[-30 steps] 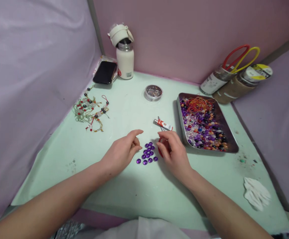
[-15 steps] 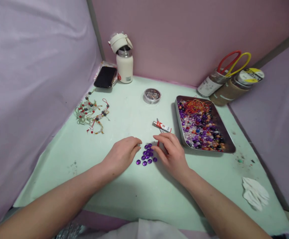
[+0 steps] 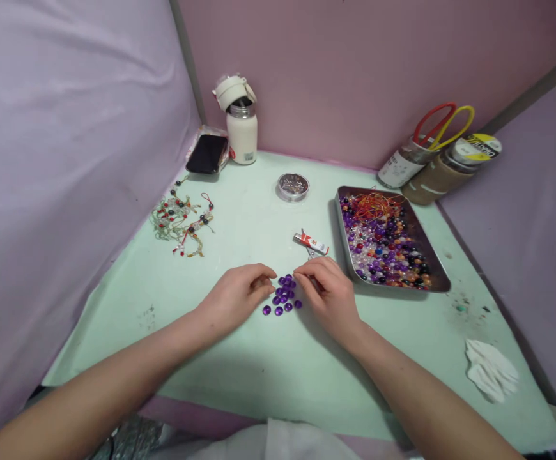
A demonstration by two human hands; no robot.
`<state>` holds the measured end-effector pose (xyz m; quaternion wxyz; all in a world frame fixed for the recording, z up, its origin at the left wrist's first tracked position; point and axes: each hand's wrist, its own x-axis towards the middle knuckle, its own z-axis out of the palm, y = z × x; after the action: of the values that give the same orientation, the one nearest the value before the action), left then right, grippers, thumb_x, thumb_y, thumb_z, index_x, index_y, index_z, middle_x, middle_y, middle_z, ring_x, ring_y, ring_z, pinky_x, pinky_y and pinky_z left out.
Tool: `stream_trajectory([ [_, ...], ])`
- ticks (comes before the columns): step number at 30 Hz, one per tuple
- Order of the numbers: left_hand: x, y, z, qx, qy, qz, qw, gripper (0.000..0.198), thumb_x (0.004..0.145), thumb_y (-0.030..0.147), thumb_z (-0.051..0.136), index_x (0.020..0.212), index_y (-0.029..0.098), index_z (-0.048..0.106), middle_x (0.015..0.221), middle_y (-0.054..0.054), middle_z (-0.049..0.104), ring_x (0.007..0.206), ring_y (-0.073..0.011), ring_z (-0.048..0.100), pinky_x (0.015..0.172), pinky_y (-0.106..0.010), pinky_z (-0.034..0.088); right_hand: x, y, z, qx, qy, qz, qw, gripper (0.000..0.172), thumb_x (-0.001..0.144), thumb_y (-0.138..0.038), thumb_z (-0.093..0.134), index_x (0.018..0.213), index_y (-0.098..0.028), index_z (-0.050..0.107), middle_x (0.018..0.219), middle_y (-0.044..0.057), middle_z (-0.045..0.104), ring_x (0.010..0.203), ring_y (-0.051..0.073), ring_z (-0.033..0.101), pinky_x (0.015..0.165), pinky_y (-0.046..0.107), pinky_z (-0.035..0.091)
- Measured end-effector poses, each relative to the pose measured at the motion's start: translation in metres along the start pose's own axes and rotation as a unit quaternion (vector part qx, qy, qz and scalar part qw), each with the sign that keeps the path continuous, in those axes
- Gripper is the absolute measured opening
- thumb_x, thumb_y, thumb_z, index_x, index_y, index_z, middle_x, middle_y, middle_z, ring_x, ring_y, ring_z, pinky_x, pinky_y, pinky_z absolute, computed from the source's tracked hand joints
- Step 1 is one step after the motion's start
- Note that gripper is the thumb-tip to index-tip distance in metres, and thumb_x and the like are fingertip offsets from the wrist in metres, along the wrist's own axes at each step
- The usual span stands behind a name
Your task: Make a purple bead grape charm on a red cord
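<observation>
A small cluster of purple beads (image 3: 282,296) lies on the pale green table (image 3: 239,377), right between my two hands. My left hand (image 3: 234,299) rests on the table just left of the beads, fingers curled, with thumb and forefinger pinched together by the cluster's top edge. My right hand (image 3: 330,292) sits just right of the beads, its fingertips pinched at the upper right of the cluster. What either pinch holds is too small to make out.
A metal tray (image 3: 344,239) of mixed beads and orange cord stands right of my hands, a red-and-white tube (image 3: 312,243) beside it. Farther back are a round tin (image 3: 293,186), a white flask (image 3: 242,131), a phone (image 3: 207,154), beaded cord charms (image 3: 182,220), jars with scissors (image 3: 431,160). A tissue (image 3: 491,370) lies front right.
Both hands have closed in on the purple beads, with their fingers drawn into pinches. A red thing seen under my right hand earlier no longer shows. The view has shifted slightly.
</observation>
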<state>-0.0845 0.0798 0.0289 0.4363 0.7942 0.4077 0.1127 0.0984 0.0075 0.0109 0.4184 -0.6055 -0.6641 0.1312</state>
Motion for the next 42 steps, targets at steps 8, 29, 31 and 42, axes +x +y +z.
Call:
stream_trajectory([
  [8, 0.012, 0.025, -0.016, -0.08, -0.032, -0.035, 0.996, 0.021, 0.076, 0.03, 0.056, 0.09, 0.017, 0.065, 0.072, -0.001, 0.067, 0.062, -0.0124, 0.059, 0.059, -0.024, 0.045, -0.001, 0.0, -0.002, 0.045, -0.004, 0.018, 0.999, 0.014, 0.089, -0.021, 0.05, 0.079, -0.021, 0.06, 0.075, 0.002, 0.058, 0.074, 0.016, 0.053, 0.072, 0.031, 0.043],
  [29, 0.028, 0.007, -0.012, 0.109, 0.025, 0.059, 0.992, 0.016, 0.081, 0.022, 0.049, 0.079, 0.018, 0.064, 0.076, 0.0, 0.065, 0.068, -0.0127, 0.054, 0.066, -0.025, 0.039, -0.009, 0.006, -0.024, -0.298, -0.182, 0.072, 0.934, 0.015, 0.084, -0.007, 0.044, 0.088, -0.015, 0.056, 0.097, 0.012, 0.056, 0.08, 0.022, 0.053, 0.069, 0.033, 0.043],
  [31, 0.029, 0.003, -0.014, 0.129, 0.025, 0.075, 0.989, 0.016, 0.083, 0.022, 0.048, 0.08, 0.018, 0.064, 0.079, -0.001, 0.064, 0.074, -0.0139, 0.055, 0.069, -0.026, 0.04, -0.008, 0.012, -0.019, -0.312, -0.166, 0.062, 0.934, 0.021, 0.084, -0.003, 0.041, 0.091, -0.015, 0.057, 0.099, 0.013, 0.056, 0.085, 0.023, 0.052, 0.072, 0.034, 0.043],
  [42, 0.028, 0.001, -0.013, 0.215, -0.024, 0.089, 0.972, 0.023, 0.09, 0.024, 0.044, 0.082, 0.017, 0.065, 0.082, -0.004, 0.063, 0.084, -0.0179, 0.055, 0.078, -0.031, 0.041, -0.002, 0.017, -0.007, -0.155, -0.086, -0.001, 0.984, 0.017, 0.091, -0.02, 0.046, 0.097, -0.017, 0.062, 0.095, 0.009, 0.057, 0.091, 0.021, 0.05, 0.082, 0.036, 0.044],
])
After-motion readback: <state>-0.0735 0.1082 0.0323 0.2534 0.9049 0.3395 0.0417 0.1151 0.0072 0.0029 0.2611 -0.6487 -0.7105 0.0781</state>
